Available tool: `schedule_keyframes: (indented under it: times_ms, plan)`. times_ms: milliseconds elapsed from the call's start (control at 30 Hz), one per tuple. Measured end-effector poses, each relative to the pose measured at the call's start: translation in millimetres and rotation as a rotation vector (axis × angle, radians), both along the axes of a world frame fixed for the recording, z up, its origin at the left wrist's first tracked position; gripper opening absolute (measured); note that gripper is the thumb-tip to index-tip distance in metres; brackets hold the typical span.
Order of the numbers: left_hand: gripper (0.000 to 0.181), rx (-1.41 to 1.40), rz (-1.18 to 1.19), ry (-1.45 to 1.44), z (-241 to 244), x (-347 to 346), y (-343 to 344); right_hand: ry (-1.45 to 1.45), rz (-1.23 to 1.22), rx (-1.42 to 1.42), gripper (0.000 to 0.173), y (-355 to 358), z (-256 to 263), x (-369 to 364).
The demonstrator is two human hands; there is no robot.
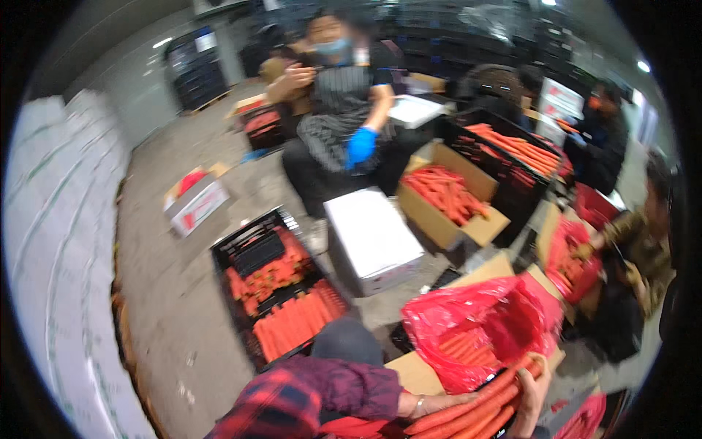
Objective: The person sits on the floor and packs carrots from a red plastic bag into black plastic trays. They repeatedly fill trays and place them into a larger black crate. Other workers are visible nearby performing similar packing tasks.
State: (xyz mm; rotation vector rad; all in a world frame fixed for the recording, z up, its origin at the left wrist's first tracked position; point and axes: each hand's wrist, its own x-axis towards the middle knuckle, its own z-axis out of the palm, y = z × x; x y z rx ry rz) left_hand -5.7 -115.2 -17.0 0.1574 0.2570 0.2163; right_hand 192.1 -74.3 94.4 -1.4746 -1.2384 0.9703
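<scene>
A bundle of several long carrots (482, 409) lies across both my hands at the lower right. My left hand (447, 404), with a bracelet at the wrist, reaches in behind the bundle, and the carrots partly hide its fingers. My right hand (532, 381) grips the upper ends, thumb on top. Just beyond the bundle stands an open cardboard box (411, 374) lined with a red plastic bag (433, 324). More carrots (466, 348) lie inside the bag. A plum and plaid sleeve (329, 389) covers my left arm.
Left of my arm sits a black crate (241, 324) of carrots in rows. A white-topped box (373, 236) stands ahead, beside a carton of carrots (444, 195). A masked person with a blue glove (362, 147) sits opposite. Another person (636, 252) works at right. White wrapped stacks (60, 247) line the left.
</scene>
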Motion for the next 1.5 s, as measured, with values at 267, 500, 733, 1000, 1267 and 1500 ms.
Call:
schedule_keyframes:
  times_ms: [267, 500, 733, 1000, 1267, 1500]
  plan:
    - [0.069, -0.006, -0.026, -0.060, 40, -20, 6, -0.190, 0.001, -0.090, 0.032, 10, 5, -2]
    - [0.070, 0.082, 0.006, -0.170, 25, -12, 0, -0.164, 0.274, 0.099, 0.049, 22, 21, 11]
    - [0.059, 0.085, 0.031, -0.043, 52, -29, -1, -0.390, 0.433, -0.092, 0.038, 28, 36, -10]
    - [0.067, -0.031, 0.023, -0.069, 36, -53, 29, -0.523, 0.516, 0.029, 0.050, 128, 134, -24]
    - [0.067, -0.002, 0.264, -0.104, 33, -63, 52, -0.535, 0.242, 0.123, 0.075, 207, 256, -61]
    - [0.068, 0.136, 0.381, -0.102, 58, -68, 57, -0.724, 0.342, 0.075, 0.071, 196, 253, -63]
